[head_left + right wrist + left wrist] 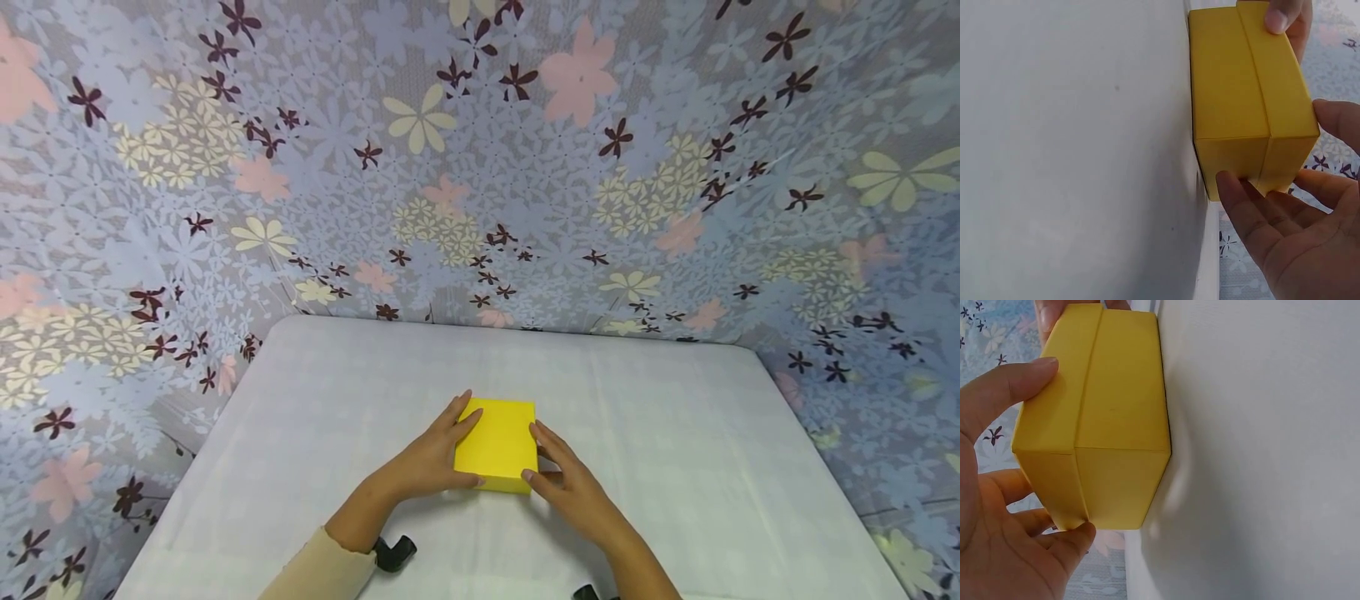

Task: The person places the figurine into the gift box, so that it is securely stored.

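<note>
A yellow lidded box [495, 442] sits on the white-covered table, its lid seam showing in both wrist views. My left hand [431, 458] grips its left side. In the left wrist view the thumb [1041, 370] presses the lid's near face, with the other fingers [1075, 544] bent around the left side. At the right side my right hand [573, 487] holds the box, thumb at the near right corner. The right wrist view has its fingers [1241, 206] against the right face. The lid looks fitted onto the base; the contents are hidden.
A white cloth [360, 375] covers the table, which meets a flower-patterned fabric wall [480, 167] at the back and sides. Near my wrists are black camera mounts, one [395, 552] at the left and another [586, 592] at the bottom edge.
</note>
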The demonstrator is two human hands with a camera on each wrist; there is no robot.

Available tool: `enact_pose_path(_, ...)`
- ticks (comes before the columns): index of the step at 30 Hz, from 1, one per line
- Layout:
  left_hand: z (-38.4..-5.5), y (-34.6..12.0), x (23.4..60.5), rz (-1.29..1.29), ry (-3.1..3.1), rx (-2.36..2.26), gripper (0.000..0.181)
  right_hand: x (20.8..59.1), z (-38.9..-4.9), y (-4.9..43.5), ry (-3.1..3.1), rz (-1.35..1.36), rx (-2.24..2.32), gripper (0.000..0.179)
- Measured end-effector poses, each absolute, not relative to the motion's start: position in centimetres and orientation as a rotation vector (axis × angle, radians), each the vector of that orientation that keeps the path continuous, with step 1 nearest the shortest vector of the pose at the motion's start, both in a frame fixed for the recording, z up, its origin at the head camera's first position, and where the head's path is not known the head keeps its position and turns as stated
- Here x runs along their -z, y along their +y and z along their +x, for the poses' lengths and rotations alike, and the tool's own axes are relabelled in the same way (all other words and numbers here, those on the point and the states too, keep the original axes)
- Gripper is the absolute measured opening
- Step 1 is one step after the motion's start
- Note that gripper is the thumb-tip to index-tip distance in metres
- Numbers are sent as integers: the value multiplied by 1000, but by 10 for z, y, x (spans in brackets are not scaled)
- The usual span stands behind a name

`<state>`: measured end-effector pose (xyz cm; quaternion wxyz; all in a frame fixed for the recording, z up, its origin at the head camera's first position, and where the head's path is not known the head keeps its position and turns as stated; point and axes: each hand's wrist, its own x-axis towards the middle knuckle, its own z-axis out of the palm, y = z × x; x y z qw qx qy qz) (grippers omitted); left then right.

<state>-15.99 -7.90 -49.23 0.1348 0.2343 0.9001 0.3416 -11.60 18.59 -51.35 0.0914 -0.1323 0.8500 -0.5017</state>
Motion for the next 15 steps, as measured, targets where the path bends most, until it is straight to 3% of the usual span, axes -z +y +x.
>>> enact_pose_path(9, -158, -83, 488, 691, 2594, -975, 97, 511, -118, 186, 2532, -398, 1479, 74)
enact_pose_path(15, -153, -89, 484, 640, 2651, -1067, 82, 503, -119, 191, 2623, -383, 1525, 62)
